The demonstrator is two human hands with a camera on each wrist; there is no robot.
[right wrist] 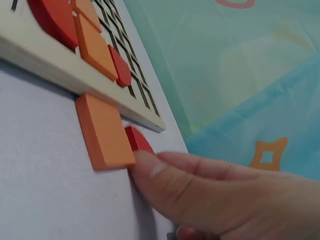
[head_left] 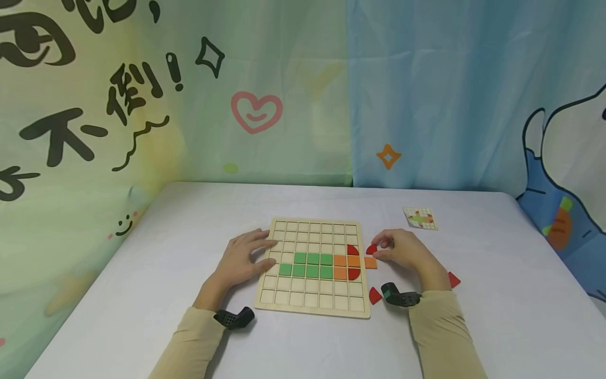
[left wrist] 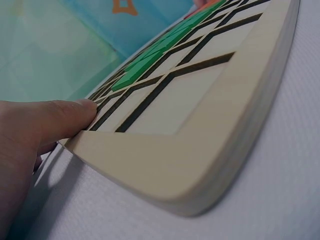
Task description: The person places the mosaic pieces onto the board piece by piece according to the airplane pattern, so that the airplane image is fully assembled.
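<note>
A wooden grid board (head_left: 312, 299) lies on the table, with several green squares (head_left: 299, 270), orange squares (head_left: 340, 272) and two red quarter-round pieces (head_left: 353, 273) in its cells. My left hand (head_left: 243, 258) rests on the board's left edge, fingers loosely spread; in the left wrist view its thumb (left wrist: 67, 119) touches the rim. Beyond the right edge, my right hand (head_left: 402, 248) pinches a red quarter-round piece (head_left: 371, 249) between thumb and fingers. Beside that piece, an orange square (right wrist: 106, 132) lies against the board's right edge. The pinched piece is partly hidden in the right wrist view.
One loose red piece (head_left: 375, 296) lies near the board's lower right edge, another (head_left: 454, 279) beyond the right wrist. A small pattern card (head_left: 420, 218) with a curled corner lies at the back right. Printed curtains (head_left: 293, 147) hang behind the white table (head_left: 213, 210).
</note>
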